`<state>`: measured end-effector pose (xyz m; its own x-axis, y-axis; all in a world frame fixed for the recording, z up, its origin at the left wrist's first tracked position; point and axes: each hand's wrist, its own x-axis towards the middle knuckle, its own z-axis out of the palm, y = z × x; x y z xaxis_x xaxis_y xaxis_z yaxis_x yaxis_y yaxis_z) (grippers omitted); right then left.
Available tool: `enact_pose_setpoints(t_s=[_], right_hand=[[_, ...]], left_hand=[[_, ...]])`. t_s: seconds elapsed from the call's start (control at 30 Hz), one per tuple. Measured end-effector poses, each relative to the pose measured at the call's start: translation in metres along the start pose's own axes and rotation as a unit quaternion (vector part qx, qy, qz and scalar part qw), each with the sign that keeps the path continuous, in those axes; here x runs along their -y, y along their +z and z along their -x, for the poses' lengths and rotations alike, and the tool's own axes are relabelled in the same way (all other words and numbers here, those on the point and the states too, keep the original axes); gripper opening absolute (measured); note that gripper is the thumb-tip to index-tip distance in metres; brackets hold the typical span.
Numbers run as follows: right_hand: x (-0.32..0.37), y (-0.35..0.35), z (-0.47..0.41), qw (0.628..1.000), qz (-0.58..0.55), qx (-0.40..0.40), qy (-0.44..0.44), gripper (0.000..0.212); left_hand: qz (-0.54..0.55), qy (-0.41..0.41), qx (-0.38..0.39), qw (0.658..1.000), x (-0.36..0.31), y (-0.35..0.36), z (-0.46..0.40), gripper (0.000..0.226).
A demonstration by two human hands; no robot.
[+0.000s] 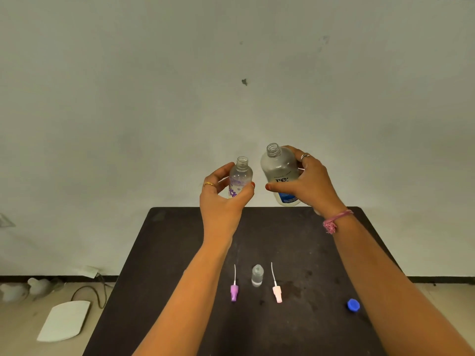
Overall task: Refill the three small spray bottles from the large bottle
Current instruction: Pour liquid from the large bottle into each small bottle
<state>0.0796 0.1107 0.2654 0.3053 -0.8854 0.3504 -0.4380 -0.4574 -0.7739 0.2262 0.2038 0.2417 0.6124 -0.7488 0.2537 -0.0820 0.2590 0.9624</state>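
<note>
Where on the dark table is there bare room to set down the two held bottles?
Bare patches on the table: the far strip under the raised hands, the left side beside the purple sprayer, and between the pink sprayer and blue cap. Crowded: the near centre, where both sprayers flank the small clear bottle.

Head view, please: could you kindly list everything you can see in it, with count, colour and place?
large bottle: 1, clear with blue label, uncapped, held up above the table's far edge
small flowered bottle: 1, clear with purple flowers, uncapped, held up left of the large bottle
small clear bottle: 1, clear, open, standing mid-table
purple spray top: 1, purple, lying left of it
pink spray top: 1, pink, lying right of it
blue cap: 1, blue, table's right side
table: 1, dark
white board: 1, white, floor at left
cable: 1, dark, floor at left
left hand: grips the small flowered bottle
right hand: grips the large bottle
</note>
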Motion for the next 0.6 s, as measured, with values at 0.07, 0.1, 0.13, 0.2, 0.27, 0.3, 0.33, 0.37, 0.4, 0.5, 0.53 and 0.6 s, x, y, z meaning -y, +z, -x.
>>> enact_pose_setpoints(t_s=[0.07,0.1,0.13,0.2,0.27,0.3,0.33,0.37,0.4,0.5,0.53,0.6], right_hand=[[-0.004,0.010,0.002,0.999,-0.030,0.005,0.019,0.082],[-0.006,0.015,0.004,0.999,-0.044,0.007,0.029,0.082],[-0.008,0.020,0.005,0.998,-0.057,0.008,0.039,0.082],[-0.010,0.030,0.010,0.996,-0.075,0.009,0.055,0.080],[-0.013,0.038,0.014,0.994,-0.089,0.008,0.063,0.079],[-0.014,0.043,0.016,0.993,-0.092,0.008,0.067,0.079],[-0.016,0.048,0.018,0.993,-0.095,0.008,0.071,0.079],[-0.018,0.052,0.020,0.992,-0.099,0.007,0.076,0.079],[-0.020,0.055,0.022,0.991,-0.104,0.006,0.080,0.079],[-0.025,0.066,0.027,0.989,-0.114,0.005,0.091,0.078],[-0.028,0.069,0.029,0.989,-0.115,0.005,0.093,0.078],[-0.033,0.074,0.033,0.989,-0.109,0.004,0.095,0.078]], left_hand=[[-0.007,-0.006,0.001,1.000,0.011,-0.009,0.000,0.052],[-0.010,-0.008,0.001,1.000,0.016,-0.014,0.000,0.052],[-0.013,-0.009,0.002,1.000,0.022,-0.019,0.000,0.052],[-0.018,-0.014,0.004,1.000,0.035,-0.029,0.001,0.051],[-0.022,-0.021,0.009,0.999,0.047,-0.038,0.002,0.050],[-0.025,-0.025,0.011,0.999,0.053,-0.042,0.003,0.050],[-0.027,-0.028,0.013,0.999,0.058,-0.046,0.005,0.050],[-0.027,-0.030,0.014,0.999,0.063,-0.051,0.007,0.050],[-0.026,-0.032,0.016,0.999,0.067,-0.054,0.009,0.050],[-0.036,-0.050,0.026,0.998,0.084,-0.066,0.013,0.049],[-0.045,-0.054,0.031,0.997,0.091,-0.070,0.015,0.049],[-0.067,-0.067,0.041,0.995,0.107,-0.077,0.019,0.049]])
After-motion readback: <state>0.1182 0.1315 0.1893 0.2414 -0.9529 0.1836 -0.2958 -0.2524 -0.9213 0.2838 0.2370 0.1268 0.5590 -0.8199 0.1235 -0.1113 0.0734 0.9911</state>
